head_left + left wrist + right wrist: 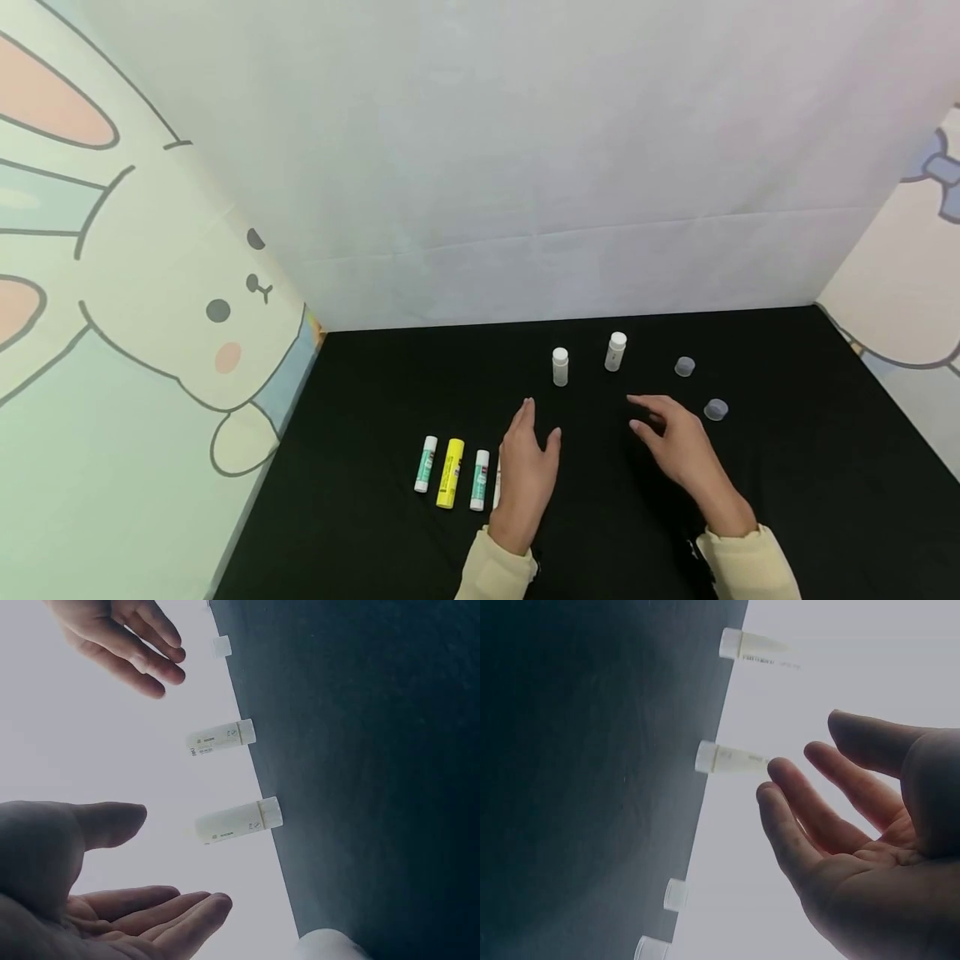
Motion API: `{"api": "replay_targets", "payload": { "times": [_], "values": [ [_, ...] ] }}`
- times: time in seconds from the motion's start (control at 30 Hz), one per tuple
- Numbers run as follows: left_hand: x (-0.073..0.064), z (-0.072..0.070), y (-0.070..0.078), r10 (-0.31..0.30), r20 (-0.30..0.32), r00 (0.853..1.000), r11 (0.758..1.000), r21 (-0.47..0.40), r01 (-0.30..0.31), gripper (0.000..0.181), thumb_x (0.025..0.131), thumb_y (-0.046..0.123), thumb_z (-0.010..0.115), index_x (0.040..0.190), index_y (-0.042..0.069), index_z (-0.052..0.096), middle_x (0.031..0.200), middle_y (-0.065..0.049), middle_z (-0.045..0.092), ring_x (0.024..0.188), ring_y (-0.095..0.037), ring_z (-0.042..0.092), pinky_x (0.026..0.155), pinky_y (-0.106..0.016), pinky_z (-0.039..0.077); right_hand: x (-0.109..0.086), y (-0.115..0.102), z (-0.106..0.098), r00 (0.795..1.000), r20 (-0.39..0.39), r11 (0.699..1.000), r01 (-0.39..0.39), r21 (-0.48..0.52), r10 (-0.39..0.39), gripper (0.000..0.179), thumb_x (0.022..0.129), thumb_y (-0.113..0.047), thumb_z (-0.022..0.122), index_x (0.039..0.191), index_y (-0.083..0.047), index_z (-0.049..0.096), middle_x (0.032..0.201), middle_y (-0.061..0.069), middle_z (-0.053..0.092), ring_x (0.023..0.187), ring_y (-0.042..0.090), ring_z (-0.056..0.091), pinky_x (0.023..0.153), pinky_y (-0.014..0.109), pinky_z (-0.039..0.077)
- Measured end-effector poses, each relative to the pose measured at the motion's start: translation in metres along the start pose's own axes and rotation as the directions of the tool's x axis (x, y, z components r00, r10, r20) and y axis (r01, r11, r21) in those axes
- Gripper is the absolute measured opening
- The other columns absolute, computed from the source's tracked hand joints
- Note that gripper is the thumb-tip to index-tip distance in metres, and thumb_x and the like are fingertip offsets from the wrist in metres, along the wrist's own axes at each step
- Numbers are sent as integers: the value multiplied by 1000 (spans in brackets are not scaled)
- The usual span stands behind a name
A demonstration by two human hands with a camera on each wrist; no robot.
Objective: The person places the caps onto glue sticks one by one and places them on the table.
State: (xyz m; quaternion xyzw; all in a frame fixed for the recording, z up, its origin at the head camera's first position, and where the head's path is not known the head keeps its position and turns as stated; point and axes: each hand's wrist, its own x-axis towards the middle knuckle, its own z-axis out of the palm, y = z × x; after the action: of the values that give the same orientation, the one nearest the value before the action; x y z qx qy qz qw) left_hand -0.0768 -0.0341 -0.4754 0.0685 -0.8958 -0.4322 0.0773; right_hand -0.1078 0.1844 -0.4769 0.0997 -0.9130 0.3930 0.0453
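Observation:
Two small tubes with white tops and translucent bodies, the left tube [560, 367] and the right tube [614, 352], stand upright near the back of the table. Below the left tube, my left hand [525, 467] hovers with its fingers straight and thumb apart, holding nothing. To the right, my right hand [681, 446] is held in the air, its fingers loosely bent and nothing between them. Both tubes also appear in the left wrist view, the nearer tube [238, 822] beyond my left fingertips. In the right wrist view, a tube [731, 759] appears just past my right fingertips.
Two clear caps, the far cap [684, 367] and the near cap [716, 409], lie right of the tubes. Left of my left hand are a green-and-white glue stick [425, 464], a yellow glue stick [450, 473] and another green-and-white glue stick [479, 481]. My left hand partly hides another stick.

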Motion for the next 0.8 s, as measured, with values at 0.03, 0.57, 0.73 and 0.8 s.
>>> {"api": "replay_targets", "payload": {
  "times": [0.03, 0.57, 0.73, 0.8],
  "values": [
    [1, 1, 0, 0, 0, 1000, 1000, -1, 0, 58, 100, 12, 75, 151, -4, 52, 156, -22, 52, 143, -36, 53, 113, -51, 47, 0, 1, -1, 1000, -3, 1000, -2, -1, 2, 38, 97, 1, 74, 134, 3, 68, 135, 29, 63, 113, 50, 68, 95, 61, 55],
    [9, 13, 2, -16, -8, 1000, 1000, -19, 16, 58, 100, 12, 75, 151, -5, 52, 157, -22, 52, 143, -39, 53, 113, -53, 46, -4, 16, -19, 997, -76, 998, -19, -56, 15, 37, 97, 1, 74, 133, 4, 68, 135, 33, 61, 111, 55, 66, 89, 67, 54],
    [12, 16, 2, 14, -26, 1000, 999, -37, -15, 58, 99, 10, 75, 150, -7, 53, 155, -24, 52, 142, -40, 53, 113, -53, 46, -6, 21, -25, 993, -116, 997, -21, -77, 12, 38, 96, 2, 73, 133, 4, 68, 135, 33, 61, 109, 54, 65, 85, 68, 53],
    [14, 17, 2, 15, -27, 1000, 999, -44, -16, 59, 99, 10, 75, 150, -7, 52, 156, -24, 52, 143, -39, 52, 113, -53, 46, -7, 22, -27, 992, -128, 997, -24, -76, 14, 38, 95, 2, 73, 133, 4, 68, 135, 33, 61, 110, 54, 64, 85, 68, 52]
  ]
}}
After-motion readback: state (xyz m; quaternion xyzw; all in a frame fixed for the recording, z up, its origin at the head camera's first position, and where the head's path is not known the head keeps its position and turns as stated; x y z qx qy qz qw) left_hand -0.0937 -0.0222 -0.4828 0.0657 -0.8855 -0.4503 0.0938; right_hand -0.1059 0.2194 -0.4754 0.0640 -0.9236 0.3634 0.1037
